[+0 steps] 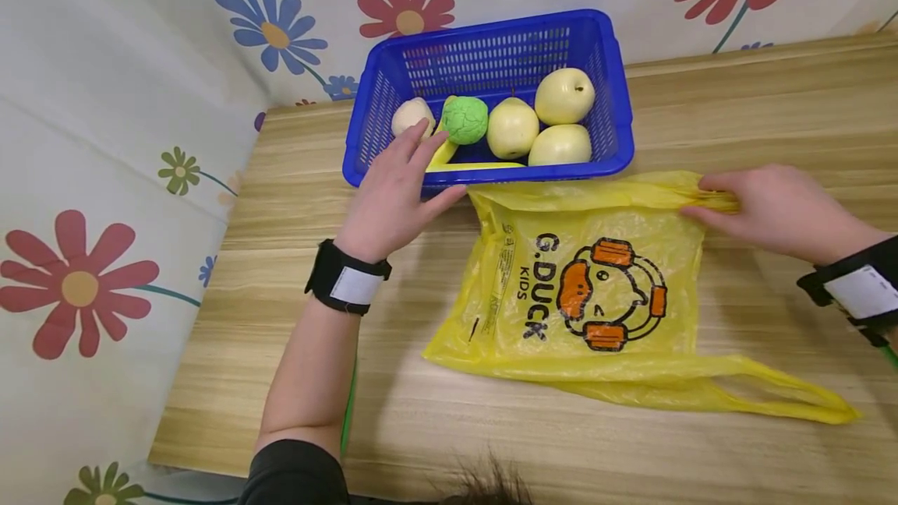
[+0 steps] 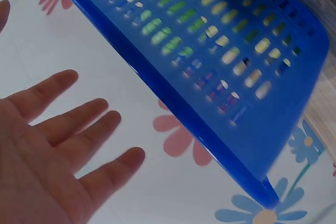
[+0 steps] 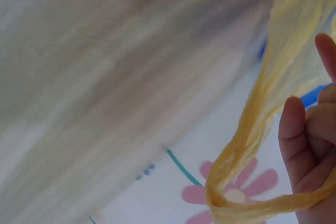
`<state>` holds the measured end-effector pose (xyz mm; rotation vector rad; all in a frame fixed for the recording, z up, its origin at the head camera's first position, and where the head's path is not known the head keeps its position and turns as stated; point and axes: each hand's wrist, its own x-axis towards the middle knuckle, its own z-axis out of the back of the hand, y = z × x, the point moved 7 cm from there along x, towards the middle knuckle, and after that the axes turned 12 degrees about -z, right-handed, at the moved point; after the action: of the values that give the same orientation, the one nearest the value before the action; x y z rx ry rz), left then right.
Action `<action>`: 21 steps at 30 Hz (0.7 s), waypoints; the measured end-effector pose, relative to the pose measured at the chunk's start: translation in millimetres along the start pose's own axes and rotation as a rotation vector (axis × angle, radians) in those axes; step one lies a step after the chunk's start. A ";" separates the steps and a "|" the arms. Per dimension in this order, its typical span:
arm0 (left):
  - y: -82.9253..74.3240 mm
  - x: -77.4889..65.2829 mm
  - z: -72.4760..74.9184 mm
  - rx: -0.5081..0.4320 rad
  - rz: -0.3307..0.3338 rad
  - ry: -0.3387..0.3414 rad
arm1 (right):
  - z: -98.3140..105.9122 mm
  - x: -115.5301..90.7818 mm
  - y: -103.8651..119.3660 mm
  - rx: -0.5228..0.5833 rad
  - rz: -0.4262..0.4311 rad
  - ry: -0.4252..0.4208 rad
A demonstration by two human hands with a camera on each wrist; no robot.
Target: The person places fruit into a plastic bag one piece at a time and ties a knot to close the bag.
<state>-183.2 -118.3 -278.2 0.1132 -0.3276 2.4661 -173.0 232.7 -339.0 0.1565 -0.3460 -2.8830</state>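
Note:
A yellow plastic bag printed with a duck in headphones lies flat on the table. My right hand grips its gathered upper handle; in the right wrist view a yellow handle loop hangs beside my fingers. The bag's other handle lies loose towards me. Over the front left edge of the blue basket is my left hand, fingers spread and holding nothing. Past its fingertips sit a pale round ball and a crackled green ball.
Inside the basket are pale yellow pears on the right and yellow banana-like pieces along the front, partly hidden by the rim. A flowered cloth hangs behind and left of the wooden table.

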 end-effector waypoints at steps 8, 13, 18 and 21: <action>-61.0 17.8 -4.7 -0.100 -0.329 -0.040 | 36.1 -22.4 28.3 0.053 0.045 -0.055; -87.1 32.1 -16.8 -0.121 -0.403 0.045 | 53.7 -27.0 41.3 0.147 0.115 -0.110; -91.7 42.2 -28.3 -0.135 -0.385 0.144 | 60.2 -24.1 49.1 0.173 0.171 -0.158; -91.9 44.2 -32.1 -0.141 -0.371 0.176 | 59.2 -20.2 49.4 0.168 0.166 -0.177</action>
<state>-162.1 -13.7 -283.1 -0.0958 -0.3667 2.0622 -150.6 204.0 -268.1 -0.0965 -0.6039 -2.7072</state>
